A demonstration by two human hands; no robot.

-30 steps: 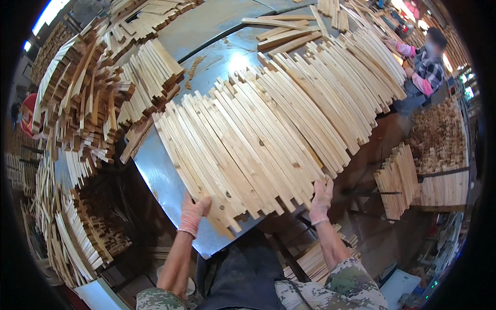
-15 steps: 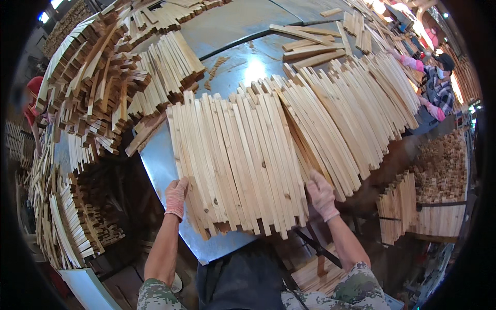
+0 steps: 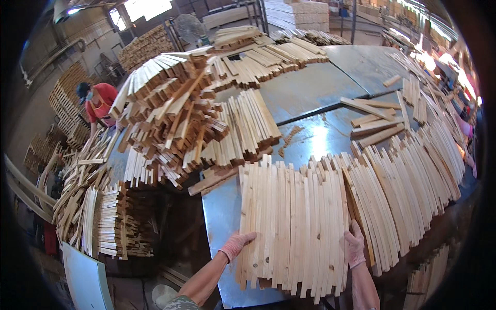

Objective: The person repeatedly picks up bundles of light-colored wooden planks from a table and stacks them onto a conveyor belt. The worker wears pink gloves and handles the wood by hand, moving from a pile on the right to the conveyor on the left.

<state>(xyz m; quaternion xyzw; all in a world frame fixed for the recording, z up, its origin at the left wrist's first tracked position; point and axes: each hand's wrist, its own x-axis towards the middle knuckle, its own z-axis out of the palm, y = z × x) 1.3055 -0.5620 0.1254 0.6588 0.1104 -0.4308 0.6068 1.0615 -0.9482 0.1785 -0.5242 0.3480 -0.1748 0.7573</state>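
Note:
A row of pale wooden strips (image 3: 292,222), laid side by side, lies on the metal table (image 3: 219,258) in front of me. My left hand (image 3: 238,245), in a pinkish knit glove, is closed against the row's left edge. At the right edge my gloved right hand (image 3: 355,245) presses from the other side, its fingers along the outer strip. The row is squeezed between both hands, and its near ends are uneven. Close beside my right hand, a second fanned row of wooden strips (image 3: 398,194) runs to the right, with a narrow wedge-shaped gap between the rows.
A high pile of wooden strips (image 3: 170,103) stands at the left, with another batch (image 3: 243,124) beside it. Loose offcuts (image 3: 377,116) lie farther back. A person in red (image 3: 101,103) bends over strips at far left. A pale blue panel (image 3: 85,276) stands lower left.
My view has swung left and up, so the table sits farther right in it. My right hand has come in against the row's edge, and the hands are closer together.

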